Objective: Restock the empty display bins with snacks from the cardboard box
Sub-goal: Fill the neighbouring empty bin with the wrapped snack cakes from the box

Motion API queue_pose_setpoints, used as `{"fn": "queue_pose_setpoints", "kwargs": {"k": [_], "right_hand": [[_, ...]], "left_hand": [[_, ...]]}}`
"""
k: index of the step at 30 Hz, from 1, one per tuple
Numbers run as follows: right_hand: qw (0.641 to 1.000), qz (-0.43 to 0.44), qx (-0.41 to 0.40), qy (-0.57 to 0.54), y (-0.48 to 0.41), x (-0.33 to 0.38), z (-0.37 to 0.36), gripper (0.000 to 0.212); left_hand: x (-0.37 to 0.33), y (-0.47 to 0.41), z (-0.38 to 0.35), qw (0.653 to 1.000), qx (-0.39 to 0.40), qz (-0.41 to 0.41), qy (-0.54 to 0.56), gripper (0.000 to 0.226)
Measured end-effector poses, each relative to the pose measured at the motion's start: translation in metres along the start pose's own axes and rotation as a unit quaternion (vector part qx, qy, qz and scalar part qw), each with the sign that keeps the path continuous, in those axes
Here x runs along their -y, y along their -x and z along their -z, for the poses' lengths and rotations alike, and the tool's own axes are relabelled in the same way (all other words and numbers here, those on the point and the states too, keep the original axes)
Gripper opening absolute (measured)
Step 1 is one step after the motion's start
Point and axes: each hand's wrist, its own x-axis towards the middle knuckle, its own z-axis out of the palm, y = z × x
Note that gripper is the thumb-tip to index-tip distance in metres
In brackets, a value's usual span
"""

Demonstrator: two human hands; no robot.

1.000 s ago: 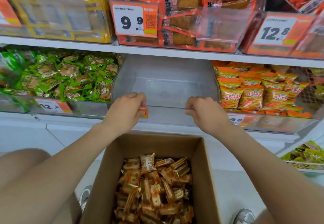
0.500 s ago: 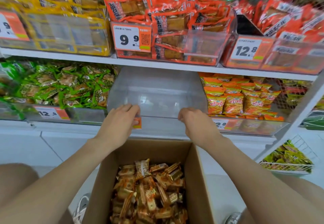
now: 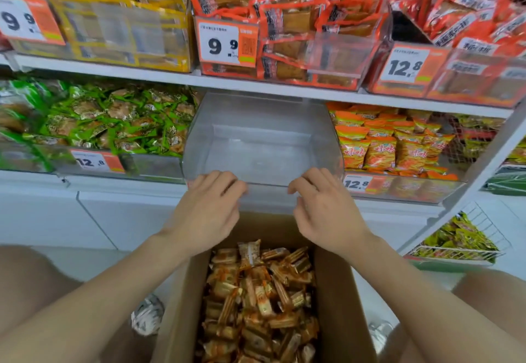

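Left hand (image 3: 210, 209), right hand (image 3: 327, 212), fingers relaxed at front rim of clear bin (image 3: 262, 146), cardboard box (image 3: 336, 305) just below

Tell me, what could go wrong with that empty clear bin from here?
The left hand and right hand are both at the front lip of the clear bin; tugged too hard, it might slide off the shelf.
Its front looks low, so loose snacks from the cardboard box could spill over, or into the green packets alongside.
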Motion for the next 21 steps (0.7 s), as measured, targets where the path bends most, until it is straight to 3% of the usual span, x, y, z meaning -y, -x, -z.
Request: {"fn": "queue_pose_setpoints", "kwargs": {"k": [1, 3, 5, 7, 10, 13, 15, 18, 21], "right_hand": [[0.999, 0.006, 0.014, -0.028, 0.006, 0.008, -0.003, 0.021], [0.99, -0.011, 0.125, -0.07, 0.02, 0.023, -0.017, 0.013], [0.963, -0.034, 0.262, -0.058, 0.03, 0.026, -0.042, 0.01], [0.934, -0.089, 0.343, -0.044, 0.039, 0.014, -0.076, 0.011], [0.9, -0.226, 0.364, -0.082, 0.058, -0.011, -0.127, 0.013], [0.859, -0.34, 0.362, -0.123, 0.092, -0.014, -0.166, 0.014], [0.862, -0.357, 0.342, -0.115, 0.111, -0.005, -0.189, 0.022], [0.895, -0.302, 0.317, -0.086, 0.123, 0.003, -0.214, 0.037], [0.882, -0.319, 0.339, -0.079, 0.122, 0.003, -0.227, 0.041]], "left_hand": [[-0.009, 0.005, -0.007, 1.0, 0.025, -0.006, 0.018, 0.016], [-0.028, 0.016, -0.028, 0.988, 0.147, 0.007, 0.039, 0.009], [-0.038, 0.029, -0.06, 0.954, 0.297, 0.034, 0.028, 0.016], [-0.038, 0.041, -0.095, 0.914, 0.396, 0.081, 0.032, 0.026], [-0.035, 0.059, -0.137, 0.862, 0.471, 0.173, 0.073, 0.035], [-0.035, 0.079, -0.167, 0.801, 0.54, 0.234, 0.111, 0.076], [-0.037, 0.089, -0.179, 0.771, 0.574, 0.251, 0.114, 0.098], [-0.043, 0.096, -0.191, 0.772, 0.591, 0.216, 0.09, 0.081], [-0.046, 0.096, -0.194, 0.763, 0.613, 0.197, 0.062, 0.079]]}}
